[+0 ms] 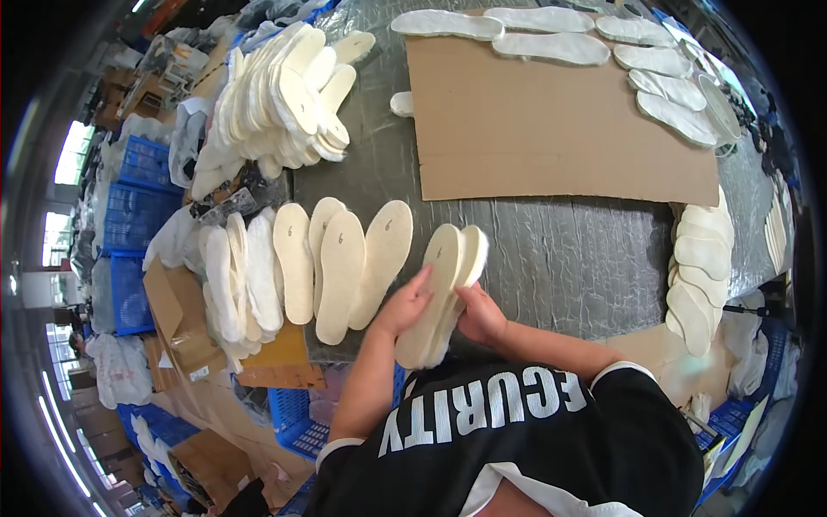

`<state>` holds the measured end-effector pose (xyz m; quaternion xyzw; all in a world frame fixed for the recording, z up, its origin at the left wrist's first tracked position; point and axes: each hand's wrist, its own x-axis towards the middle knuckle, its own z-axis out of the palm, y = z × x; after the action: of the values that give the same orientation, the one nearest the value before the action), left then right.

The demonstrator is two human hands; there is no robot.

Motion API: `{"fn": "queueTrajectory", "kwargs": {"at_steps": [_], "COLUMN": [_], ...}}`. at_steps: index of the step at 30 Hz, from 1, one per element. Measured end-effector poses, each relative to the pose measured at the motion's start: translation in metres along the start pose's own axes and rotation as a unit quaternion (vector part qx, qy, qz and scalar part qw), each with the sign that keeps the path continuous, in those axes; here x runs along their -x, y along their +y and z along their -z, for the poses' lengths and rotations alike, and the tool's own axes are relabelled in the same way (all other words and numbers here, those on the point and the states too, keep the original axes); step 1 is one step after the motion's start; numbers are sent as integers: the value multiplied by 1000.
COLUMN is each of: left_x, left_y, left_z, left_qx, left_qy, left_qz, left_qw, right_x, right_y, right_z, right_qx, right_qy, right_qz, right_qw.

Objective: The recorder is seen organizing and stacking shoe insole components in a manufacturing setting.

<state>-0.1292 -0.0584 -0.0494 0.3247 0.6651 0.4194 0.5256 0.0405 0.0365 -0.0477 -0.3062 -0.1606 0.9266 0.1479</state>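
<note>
The left hand [405, 306] and the right hand [484, 317] share a pair of cream insoles [440, 297], held just in front of the person's dark shirt [517, 435] at the near edge of the grey-covered bench [551, 267]. Each grip is clamped on the pair: the left from the left edge, with fingertips against the front face, the right from the right edge. The 2 insoles overlap and tilt, rounded ends pointing away from the body; the rear insole shows a fluffy white edge (the front insole carries a small dark mark near its top). Just left of the left hand, a row of 4 insoles [343, 276] lies on the bench, the 3rd covering part of the 2nd. Beside that row is a bunch of fleecy white and cream insoles [263, 276], with an open cardboard box [177, 314] to its left. A large heaped pile of insoles [280, 95] sits farther back on the left. Beyond the hands lies a brown cardboard sheet [551, 121], with white insoles [551, 48] along its far and right edges. At the right, more insoles [702, 250] overlap in a column. Blue crates [142, 207] stand at the far left, and a blue basket [297, 422] is below the bench.
</note>
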Motion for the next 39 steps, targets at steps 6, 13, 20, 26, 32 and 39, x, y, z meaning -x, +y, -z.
{"fn": "queueTrajectory", "kwargs": {"at_steps": [6,13,20,26,32,39], "left_x": [7,5,4,12,51,46], "left_y": [-19,-22,-12,11,14,0], "left_z": [-9,-14,19,21,1,66], "left_qx": [29,-125,-488,-475,-259,-522], "left_qy": [-32,-36,323,271,-3,334], "left_qz": [-17,-158,-80,-121,-132,64], "left_qw": [999,979,807,829,957,782], "right_x": [23,10,-19,-7,-13,-25], "right_y": [-34,-55,-49,-33,-35,-30], "right_z": [9,-5,-27,-28,-29,-44], "right_qx": [483,824,915,901,864,900], "right_qy": [-64,-80,-218,-215,-226,-271], "right_qz": [-8,480,279,322,407,291], "right_qw": [873,289,192,195,193,179]}}
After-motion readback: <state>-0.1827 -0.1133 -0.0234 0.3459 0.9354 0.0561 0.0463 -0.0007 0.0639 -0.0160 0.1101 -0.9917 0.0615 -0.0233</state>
